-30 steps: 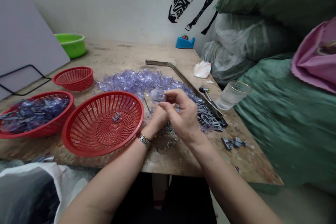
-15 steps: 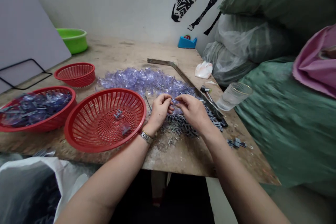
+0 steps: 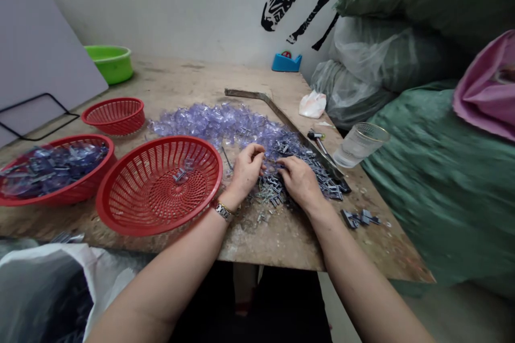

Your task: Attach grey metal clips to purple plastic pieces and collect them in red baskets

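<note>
My left hand (image 3: 247,169), a metal-band watch on its wrist, is closed in a pinch on a small clear purple plastic piece (image 3: 270,163). Just to the right, my right hand (image 3: 301,179) has its thumb and fingertips pinched together above the grey parts; what they hold is too small to make out. Beneath and around both hands lies a pile of small grey plastic parts (image 3: 322,172). Behind them spreads a heap of clear purple pieces (image 3: 213,122). The large red basket (image 3: 120,209) left of my wrist holds a few small pieces (image 3: 183,170).
A fuller red basket (image 3: 90,188) and a smaller one (image 3: 115,112) stand left. A bent metal bar (image 3: 277,111) borders the heap. Near the right edge are a glass (image 3: 359,144), a hammer-like tool (image 3: 319,142) and loose grey blocks (image 3: 362,218). Stacked green sacks (image 3: 438,187) adjoin the table.
My right hand has shifted slightly right and down, widening the gap to my left hand. In the large basket, the clear piece now lies against the grey one, farther back than before.
</note>
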`<control>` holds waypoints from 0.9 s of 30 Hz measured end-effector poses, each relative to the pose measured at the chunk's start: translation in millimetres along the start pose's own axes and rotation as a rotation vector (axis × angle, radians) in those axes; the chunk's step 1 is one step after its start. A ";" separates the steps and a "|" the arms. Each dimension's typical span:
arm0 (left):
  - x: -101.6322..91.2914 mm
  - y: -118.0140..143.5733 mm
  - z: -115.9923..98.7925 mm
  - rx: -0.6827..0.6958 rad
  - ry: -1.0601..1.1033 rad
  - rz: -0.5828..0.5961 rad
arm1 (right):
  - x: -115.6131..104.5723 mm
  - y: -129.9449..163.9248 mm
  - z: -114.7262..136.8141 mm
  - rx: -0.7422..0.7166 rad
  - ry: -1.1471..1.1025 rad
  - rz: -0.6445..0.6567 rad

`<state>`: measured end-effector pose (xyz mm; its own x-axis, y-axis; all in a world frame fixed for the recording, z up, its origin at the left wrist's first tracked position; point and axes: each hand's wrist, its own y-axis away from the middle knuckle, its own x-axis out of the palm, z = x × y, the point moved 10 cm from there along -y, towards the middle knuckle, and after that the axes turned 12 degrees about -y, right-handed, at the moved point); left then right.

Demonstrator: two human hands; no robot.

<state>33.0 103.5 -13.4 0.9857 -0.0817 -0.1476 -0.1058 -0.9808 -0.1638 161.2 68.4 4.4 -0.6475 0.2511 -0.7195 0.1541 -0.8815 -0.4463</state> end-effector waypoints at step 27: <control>24.9 9.1 4.0 -0.133 0.067 0.252 | -22.2 10.5 -28.7 0.331 -0.821 -0.329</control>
<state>56.1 93.3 -22.5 0.9374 -0.3329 -0.1020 -0.3347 -0.9423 0.0002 198.6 65.0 0.4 -0.9633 0.2586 0.0714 -0.2681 -0.9167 -0.2964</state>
